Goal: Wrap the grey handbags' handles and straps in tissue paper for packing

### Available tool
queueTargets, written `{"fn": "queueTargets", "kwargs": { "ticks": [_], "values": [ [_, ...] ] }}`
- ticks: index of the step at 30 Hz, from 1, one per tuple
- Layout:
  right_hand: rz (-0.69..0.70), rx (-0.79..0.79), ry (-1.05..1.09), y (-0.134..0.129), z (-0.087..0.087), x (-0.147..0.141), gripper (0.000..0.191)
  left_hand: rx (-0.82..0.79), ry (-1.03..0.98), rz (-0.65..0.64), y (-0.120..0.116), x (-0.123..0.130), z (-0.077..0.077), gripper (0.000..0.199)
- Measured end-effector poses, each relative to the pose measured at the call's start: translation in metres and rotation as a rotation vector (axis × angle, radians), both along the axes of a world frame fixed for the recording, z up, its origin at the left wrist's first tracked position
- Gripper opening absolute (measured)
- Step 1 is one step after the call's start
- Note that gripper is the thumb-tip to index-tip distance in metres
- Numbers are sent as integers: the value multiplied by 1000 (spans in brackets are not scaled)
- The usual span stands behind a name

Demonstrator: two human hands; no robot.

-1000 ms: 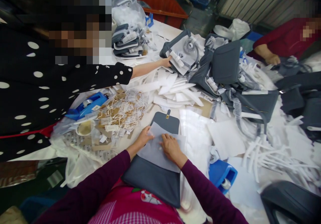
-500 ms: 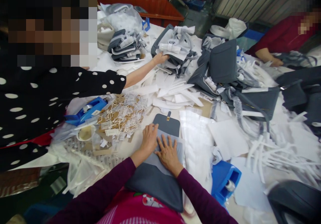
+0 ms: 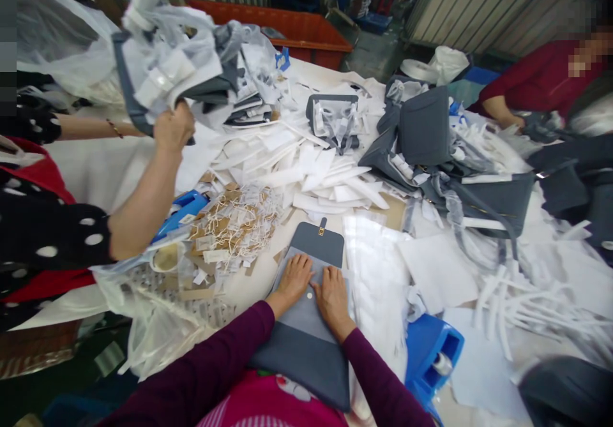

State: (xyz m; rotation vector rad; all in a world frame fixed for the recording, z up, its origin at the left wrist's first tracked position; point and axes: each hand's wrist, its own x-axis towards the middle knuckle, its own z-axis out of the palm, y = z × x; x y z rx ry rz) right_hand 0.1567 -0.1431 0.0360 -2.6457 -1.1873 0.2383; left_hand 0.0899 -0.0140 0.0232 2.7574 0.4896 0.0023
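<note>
Dark bag (image 3: 306,363) flat on counter (image 3: 246,284), translucent sheet (image 3: 302,315) over it — left hand (image 3: 293,280) and right hand (image 3: 334,298) press sheet, fingers extended, slightly parted, gripping nothing. Beyond, tag pile (image 3: 239,219), white strips (image 3: 318,172) — co-worker's hand (image 3: 173,127) grips wrapped bag (image 3: 175,73).

orng bin (image 3: 292,30), far | tag pile (image 3: 234,219) nr wht strips (image 3: 330,179) | blu tape disp (image 3: 424,350), R

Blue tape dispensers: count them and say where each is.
2 clear: the near dispenser, right of the right sleeve; the left dispenser, beside the tag pile, partly behind the co-worker's arm. A far blue piece near the orange bin may be another; some may be hidden.
</note>
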Motion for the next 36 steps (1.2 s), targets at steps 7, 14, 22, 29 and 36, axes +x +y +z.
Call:
{"fn": "queueTargets", "kwargs": {
  "ticks": [7,14,22,29,36],
  "values": [
    [-12,-139,-68,2,12,12,47,101,-9,-18,3,-2,3,22],
    [4,-152,-62,1,8,20,52,115,12,11,5,0,4,28],
    [38,-110,5,-3,10,23,52,72,-6,38,7,0,13,21],
    [71,-48,58,-8,9,27,26,61,5,96,10,1,12,26],
    [31,-69,76,-4,6,29,21,116,49,193,13,3,8,31]
  ]
}}
